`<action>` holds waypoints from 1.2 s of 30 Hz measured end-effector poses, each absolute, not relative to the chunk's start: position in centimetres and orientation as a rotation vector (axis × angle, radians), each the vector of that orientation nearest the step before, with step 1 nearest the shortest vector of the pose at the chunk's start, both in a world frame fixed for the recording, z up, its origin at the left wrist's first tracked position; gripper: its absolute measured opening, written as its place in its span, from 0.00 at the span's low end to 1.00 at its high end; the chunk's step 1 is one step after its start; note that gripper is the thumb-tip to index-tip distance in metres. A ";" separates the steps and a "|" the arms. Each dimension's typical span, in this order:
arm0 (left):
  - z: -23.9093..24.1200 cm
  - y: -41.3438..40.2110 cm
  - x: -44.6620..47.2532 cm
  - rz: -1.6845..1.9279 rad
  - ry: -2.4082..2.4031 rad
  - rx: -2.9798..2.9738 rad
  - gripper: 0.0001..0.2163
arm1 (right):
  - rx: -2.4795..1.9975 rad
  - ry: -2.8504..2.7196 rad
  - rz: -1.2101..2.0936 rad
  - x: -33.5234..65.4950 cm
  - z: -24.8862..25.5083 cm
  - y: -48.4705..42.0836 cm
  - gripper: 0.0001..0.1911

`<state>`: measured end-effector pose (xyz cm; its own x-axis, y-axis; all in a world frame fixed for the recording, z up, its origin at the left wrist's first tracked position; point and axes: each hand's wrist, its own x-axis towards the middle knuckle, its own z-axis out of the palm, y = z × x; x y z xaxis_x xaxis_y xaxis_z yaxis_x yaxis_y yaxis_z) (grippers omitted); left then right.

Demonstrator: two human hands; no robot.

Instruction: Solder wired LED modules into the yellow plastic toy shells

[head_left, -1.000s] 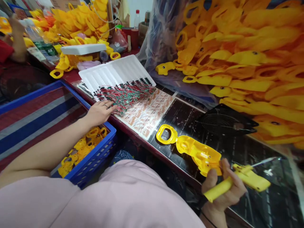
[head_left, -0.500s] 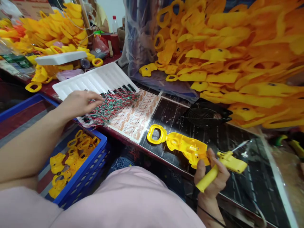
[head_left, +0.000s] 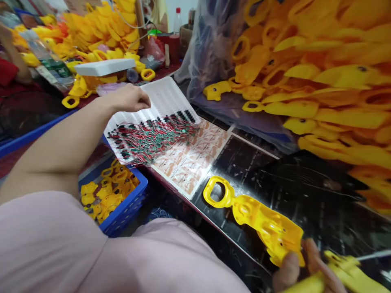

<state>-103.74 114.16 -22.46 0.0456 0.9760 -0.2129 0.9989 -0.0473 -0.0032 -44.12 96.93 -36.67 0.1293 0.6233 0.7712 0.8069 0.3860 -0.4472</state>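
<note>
My left hand point(head_left: 132, 99) is over the white foam tray point(head_left: 166, 91), its fingers curled together and pointing down; whatever is between them is hidden. Below it, rows of small black parts with red and green wires point(head_left: 152, 136) fill the tray's near part. At the lower right, my right hand point(head_left: 314, 266) is closed, thumb and fingers gripping the end of a yellow plastic shell half point(head_left: 269, 221). This shell lies hollow side up with its ring handle to the left. The same hand also holds a yellow pistol-shaped tool point(head_left: 351, 272) with a thin pale tip, partly out of frame.
A blue crate point(head_left: 142, 185) with yellow shells stands beside my lap. Piled yellow shells point(head_left: 330, 89) rise behind the black worktop point(head_left: 244, 158), near a black fan point(head_left: 317, 177). More shells, a bottle point(head_left: 56, 67) and another person's red sleeve point(head_left: 7, 73) are at left.
My left hand has lifted from the wired parts, over the tray's bare ribbed part. The view has shifted, putting my right hand, shell and tool lower and further right.
</note>
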 end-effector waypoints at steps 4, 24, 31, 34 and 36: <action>-22.4 109.4 -106.0 -0.339 1.939 2.077 0.20 | -1.315 -1.510 -0.247 -43.9 -36.9 97.3 0.17; -23.9 106.7 -105.2 -0.204 2.009 1.963 0.17 | -1.439 -1.368 -0.175 -44.8 -36.4 97.3 0.23; -25.5 103.7 -105.1 0.896 2.340 1.332 0.22 | -1.420 -1.447 -0.195 -43.9 -36.9 97.5 0.24; -23.1 104.2 -103.4 1.362 2.256 1.263 0.17 | -1.493 -1.446 -0.132 -44.8 -36.6 96.8 0.20; -21.2 105.1 -100.7 1.597 2.221 1.337 0.15 | -1.519 -1.439 -0.092 -46.0 -35.9 96.6 0.18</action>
<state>-100.73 105.07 -21.22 -0.6107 0.6898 0.3889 0.5882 0.0664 0.8060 -45.95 96.58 -35.89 0.2893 0.7095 0.6426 0.7853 0.2079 -0.5831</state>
